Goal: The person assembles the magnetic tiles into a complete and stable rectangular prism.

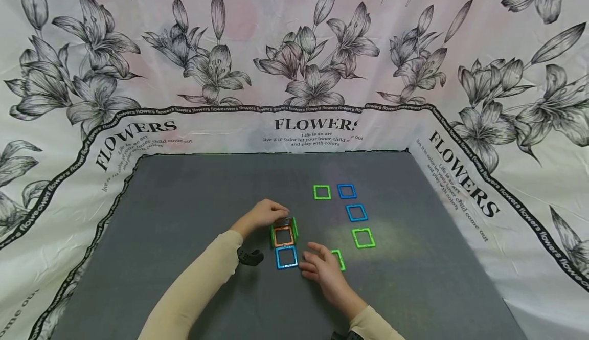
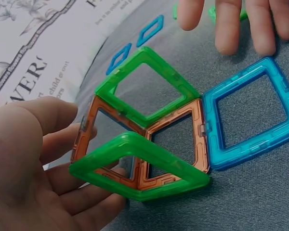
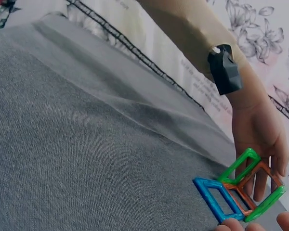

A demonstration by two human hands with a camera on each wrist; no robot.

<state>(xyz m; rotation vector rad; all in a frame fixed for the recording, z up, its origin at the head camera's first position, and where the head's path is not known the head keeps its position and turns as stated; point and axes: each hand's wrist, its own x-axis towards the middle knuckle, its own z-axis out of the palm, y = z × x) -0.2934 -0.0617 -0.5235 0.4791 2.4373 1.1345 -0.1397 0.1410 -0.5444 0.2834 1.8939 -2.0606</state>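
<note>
Magnetic tile frames stand joined in front of me. An orange square frame (image 2: 200,137) lies flat, with an upright orange frame (image 2: 83,132) at its back. Two green frames (image 2: 176,163) rise along its sides. A blue square frame (image 1: 287,267) lies flat against its near edge. My left hand (image 1: 263,213) is at the back of the build, its loosely extended fingers behind the upright orange frame and touching it. Beside the blue frame, my right hand (image 1: 326,273) hovers with fingers extended and nothing held, its fingertips close to the blue edge.
To the right lie loose frames: a green one (image 1: 315,193) and a blue one (image 1: 347,197) at the back, another blue frame (image 1: 348,213), then a green frame (image 1: 363,246). My right hand partly covers one more green frame (image 1: 341,259). Flower-printed cloth (image 1: 303,145) borders the grey table.
</note>
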